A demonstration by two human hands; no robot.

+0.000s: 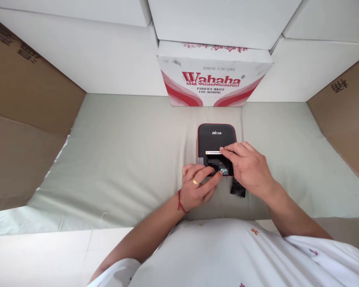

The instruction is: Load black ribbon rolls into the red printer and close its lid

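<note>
Two hands on the black device (217, 140), just ahead of the left hand (196, 189) on the cloth-covered tabletop (131, 159). Left fingers part-curled at the glossy dark panel (215, 160), right hand (253, 169) fingertips by the white label strip (212, 152); can't tell if either grips anything. I'd steady the near edge lightly, avoid pressing the panel, and keep the right wrist off the dark glossy piece (238, 189) beside it.

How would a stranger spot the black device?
Find the Wahaha box. The black device lies in front of it, at the left hand and right hand. Its red edging and rounded corners set it apart from the small black piece nearby.
</note>
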